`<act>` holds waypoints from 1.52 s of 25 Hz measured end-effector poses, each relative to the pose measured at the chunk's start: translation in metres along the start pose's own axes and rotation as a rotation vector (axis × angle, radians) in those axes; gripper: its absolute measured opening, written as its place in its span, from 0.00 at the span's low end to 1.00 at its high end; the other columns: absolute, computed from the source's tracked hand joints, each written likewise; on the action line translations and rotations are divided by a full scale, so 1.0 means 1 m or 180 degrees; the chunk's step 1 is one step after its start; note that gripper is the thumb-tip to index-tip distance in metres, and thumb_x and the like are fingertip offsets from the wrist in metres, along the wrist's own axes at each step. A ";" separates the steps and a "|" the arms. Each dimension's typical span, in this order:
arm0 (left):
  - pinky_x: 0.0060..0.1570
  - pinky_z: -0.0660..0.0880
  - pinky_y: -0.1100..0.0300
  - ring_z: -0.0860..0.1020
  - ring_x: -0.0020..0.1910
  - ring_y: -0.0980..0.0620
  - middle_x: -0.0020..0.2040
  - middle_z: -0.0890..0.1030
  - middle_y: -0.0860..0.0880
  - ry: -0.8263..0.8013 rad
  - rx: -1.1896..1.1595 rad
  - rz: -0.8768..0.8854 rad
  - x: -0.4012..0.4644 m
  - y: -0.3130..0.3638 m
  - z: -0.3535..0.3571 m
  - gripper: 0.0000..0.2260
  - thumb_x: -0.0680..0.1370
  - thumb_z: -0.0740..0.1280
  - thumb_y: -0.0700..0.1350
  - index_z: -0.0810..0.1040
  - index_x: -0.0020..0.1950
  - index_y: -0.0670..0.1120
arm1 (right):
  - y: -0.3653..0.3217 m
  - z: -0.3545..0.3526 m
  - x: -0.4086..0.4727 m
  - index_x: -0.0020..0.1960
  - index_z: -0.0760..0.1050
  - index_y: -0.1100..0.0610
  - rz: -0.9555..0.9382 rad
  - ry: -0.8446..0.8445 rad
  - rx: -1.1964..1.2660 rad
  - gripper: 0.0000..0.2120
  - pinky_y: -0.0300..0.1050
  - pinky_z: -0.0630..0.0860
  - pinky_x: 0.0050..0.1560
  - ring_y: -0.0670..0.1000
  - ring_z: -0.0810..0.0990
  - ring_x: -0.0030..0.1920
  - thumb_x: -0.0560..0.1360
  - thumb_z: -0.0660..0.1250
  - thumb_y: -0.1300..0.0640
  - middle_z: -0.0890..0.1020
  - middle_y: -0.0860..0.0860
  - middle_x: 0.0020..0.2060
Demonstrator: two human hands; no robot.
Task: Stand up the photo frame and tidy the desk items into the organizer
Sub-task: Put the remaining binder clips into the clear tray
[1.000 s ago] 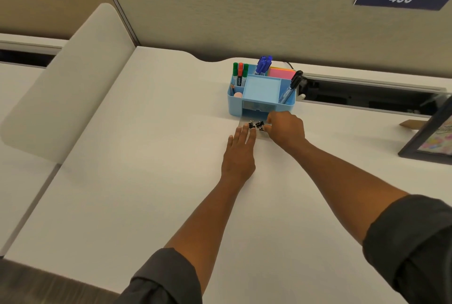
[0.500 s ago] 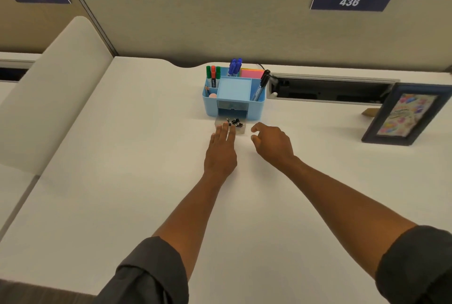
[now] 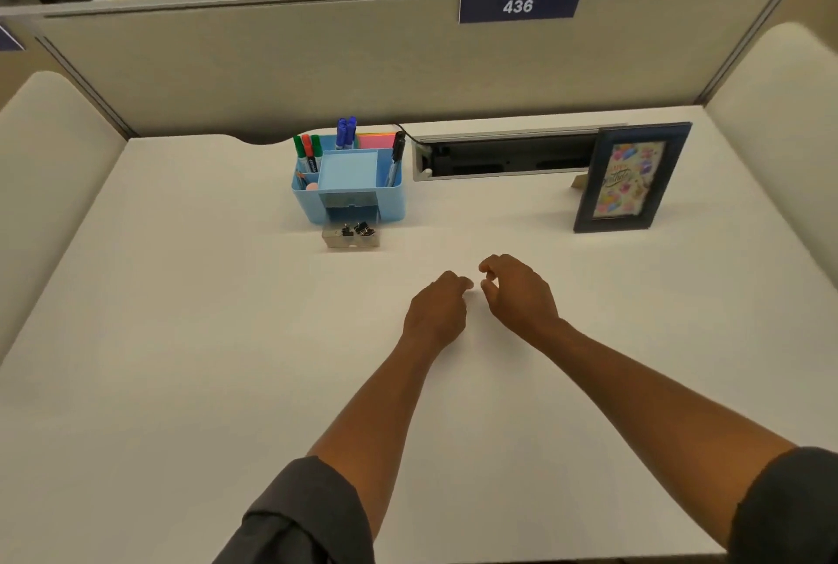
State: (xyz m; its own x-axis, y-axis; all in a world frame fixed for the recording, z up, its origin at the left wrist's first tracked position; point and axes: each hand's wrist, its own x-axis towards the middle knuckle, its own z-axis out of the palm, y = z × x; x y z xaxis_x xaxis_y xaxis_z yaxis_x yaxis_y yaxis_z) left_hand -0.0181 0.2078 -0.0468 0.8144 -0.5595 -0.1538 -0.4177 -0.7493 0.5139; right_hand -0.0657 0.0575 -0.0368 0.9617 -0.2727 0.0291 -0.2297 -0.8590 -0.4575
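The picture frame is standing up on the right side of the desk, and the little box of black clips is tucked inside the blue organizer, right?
Not quite. The head view shows the little box of black clips sitting on the desk just in front of the blue organizer, not inside it. The picture frame is standing on the right.

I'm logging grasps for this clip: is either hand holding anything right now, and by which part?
Nothing is held. The left hand and right hand are loosely curled over the bare desk, apart from the binder clips.
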 end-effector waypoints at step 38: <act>0.43 0.66 0.53 0.73 0.42 0.45 0.48 0.75 0.48 0.0317 0.0849 0.0430 0.000 0.049 0.048 0.08 0.75 0.62 0.39 0.77 0.50 0.47 | 0.071 -0.002 -0.027 0.55 0.73 0.50 0.0158 -0.0629 0.0170 0.12 0.46 0.72 0.47 0.49 0.75 0.48 0.74 0.66 0.60 0.76 0.46 0.49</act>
State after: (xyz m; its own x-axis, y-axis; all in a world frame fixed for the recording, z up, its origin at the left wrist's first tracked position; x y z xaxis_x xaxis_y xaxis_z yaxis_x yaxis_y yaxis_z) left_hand -0.0583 0.1538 -0.0623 0.7742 -0.6328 -0.0091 -0.6050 -0.7443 0.2827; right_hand -0.1083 0.0032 -0.0686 0.9612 -0.2193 -0.1670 -0.2743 -0.8211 -0.5006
